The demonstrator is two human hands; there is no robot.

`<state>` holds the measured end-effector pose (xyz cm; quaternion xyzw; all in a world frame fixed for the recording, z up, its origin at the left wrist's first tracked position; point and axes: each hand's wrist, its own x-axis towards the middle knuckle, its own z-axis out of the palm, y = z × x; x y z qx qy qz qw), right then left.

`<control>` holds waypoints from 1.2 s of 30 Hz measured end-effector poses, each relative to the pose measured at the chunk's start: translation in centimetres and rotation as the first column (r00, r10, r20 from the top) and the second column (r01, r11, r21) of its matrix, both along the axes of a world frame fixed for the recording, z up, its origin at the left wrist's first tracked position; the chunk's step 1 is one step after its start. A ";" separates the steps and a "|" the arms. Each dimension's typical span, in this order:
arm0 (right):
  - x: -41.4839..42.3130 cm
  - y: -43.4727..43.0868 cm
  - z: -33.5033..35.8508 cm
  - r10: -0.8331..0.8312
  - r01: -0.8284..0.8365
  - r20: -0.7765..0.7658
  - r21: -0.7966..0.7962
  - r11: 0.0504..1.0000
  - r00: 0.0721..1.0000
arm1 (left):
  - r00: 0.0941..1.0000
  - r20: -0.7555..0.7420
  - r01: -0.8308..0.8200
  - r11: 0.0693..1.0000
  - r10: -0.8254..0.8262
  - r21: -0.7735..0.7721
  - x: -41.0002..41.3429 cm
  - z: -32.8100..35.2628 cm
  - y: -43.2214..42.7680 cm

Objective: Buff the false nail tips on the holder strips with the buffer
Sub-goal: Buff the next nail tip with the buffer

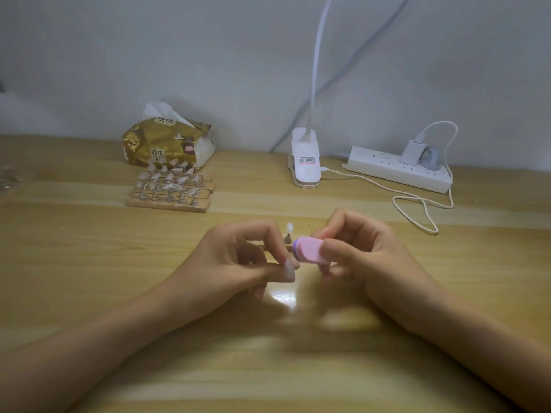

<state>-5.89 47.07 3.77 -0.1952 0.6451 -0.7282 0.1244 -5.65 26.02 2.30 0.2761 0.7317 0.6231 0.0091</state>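
My right hand (357, 251) grips a pink buffer block (307, 250) with a purple end. The block's end lies against a pale false nail tip (288, 268) that my left hand (238, 257) pinches between thumb and fingers. Behind the two hands a wooden holder strip (288, 248) lies on the table, mostly hidden. One clear nail tip (289, 227) stands on its metal stand there. Further back on the left several wooden holder strips (170, 189) lie side by side, carrying several clear nail tips on stands.
A gold tissue pack (167, 141) sits behind the strips. A white clip lamp (305, 162) stands at the back middle, a white power strip (396, 168) with plugged chargers at the back right, and a white cable (417, 210) loops over the wooden table (89, 263).
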 end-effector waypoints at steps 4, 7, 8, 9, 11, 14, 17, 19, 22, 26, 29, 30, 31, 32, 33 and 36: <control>0.4 -0.7 0.0 0.049 -0.046 -0.046 0.064 0.997 0.998 | 1.000 -0.004 -0.021 1.000 0.021 -0.008 -0.2 -0.1 -0.2; 0.0 0.0 0.1 -0.056 0.056 -0.012 0.011 0.998 0.998 | 1.000 0.005 -0.014 1.000 0.014 0.001 -0.1 -0.1 -0.1; 0.1 0.0 0.2 -0.029 0.029 -0.009 -0.014 0.999 1.000 | 1.000 0.008 -0.001 1.000 0.001 0.006 -0.1 -0.1 0.0; 0.2 -0.2 0.1 0.029 -0.029 -0.015 -0.027 0.999 0.999 | 1.000 0.006 0.005 1.000 -0.005 0.008 -0.1 -0.1 0.0; 0.4 -0.6 -0.1 0.082 -0.082 -0.035 0.015 0.997 0.996 | 1.000 -0.005 0.005 1.000 -0.005 0.002 -0.1 -0.1 -0.1; -0.1 -0.3 0.0 -0.056 0.056 -0.009 0.043 0.997 0.998 | 1.000 0.003 -0.016 1.000 0.016 -0.005 -0.2 -0.2 0.0; 0.1 0.0 0.1 -0.029 0.028 -0.021 -0.010 1.000 0.999 | 1.000 0.001 -0.016 1.000 0.016 -0.011 -0.2 -0.2 0.0; 0.6 -0.6 -0.1 0.068 -0.066 -0.053 0.023 0.998 0.996 | 1.000 -0.014 -0.007 1.000 0.007 -0.019 -0.3 -0.3 -0.2; 0.2 -0.4 0.0 -0.034 0.037 -0.055 0.056 0.998 0.998 | 1.000 -0.001 -0.027 0.999 0.027 -0.027 -0.3 -0.3 -0.2; 0.5 -0.3 0.0 0.042 -0.042 -0.042 0.010 0.999 0.998 | 1.000 0.002 -0.010 1.000 0.010 -0.026 -0.2 -0.2 -0.1; 0.3 -0.5 -0.1 0.022 -0.022 -0.013 0.045 0.999 1.000 | 1.000 0.010 -0.007 1.000 0.008 -0.023 -0.3 -0.3 -0.1; 0.0 -0.3 -0.1 -0.032 0.031 0.013 0.030 0.999 0.999 | 1.000 0.019 -0.021 1.000 0.022 -0.022 -0.3 -0.3 -0.1; -0.1 -0.1 0.0 -0.060 0.060 0.042 0.002 0.998 0.997 | 0.999 0.025 -0.030 0.999 0.030 -0.022 -0.2 -0.3 -0.1; -0.2 0.1 0.0 -0.058 0.059 0.051 -0.026 0.998 0.997 | 0.999 0.026 -0.029 0.999 0.030 -0.022 -0.2 -0.3 0.0; 0.0 0.0 0.0 -0.022 0.024 0.053 -0.032 0.999 0.998 | 0.999 0.020 -0.025 0.999 0.025 -0.021 -0.2 -0.2 0.0; 0.2 -0.6 -0.2 0.059 -0.059 0.008 0.053 0.997 0.998 | 1.000 0.003 -0.018 0.999 0.018 -0.034 -0.2 -0.1 -0.1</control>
